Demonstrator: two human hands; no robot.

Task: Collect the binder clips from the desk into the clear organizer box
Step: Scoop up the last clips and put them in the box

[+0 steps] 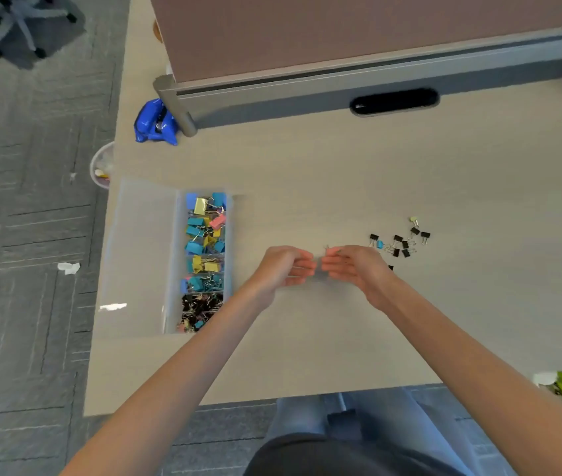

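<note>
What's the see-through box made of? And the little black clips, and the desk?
The organizer box looks like clear, slightly frosted plastic: you can see the clips through its walls. The black binder clips seem to be painted metal with silvery wire handles, though they're blurry. The desk looks like matte, pale wood-look laminate with faint grain.

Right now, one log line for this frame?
left hand grip unclear | right hand pinches clip | loose clips on desk at right | organizer box open, part-filled
</note>
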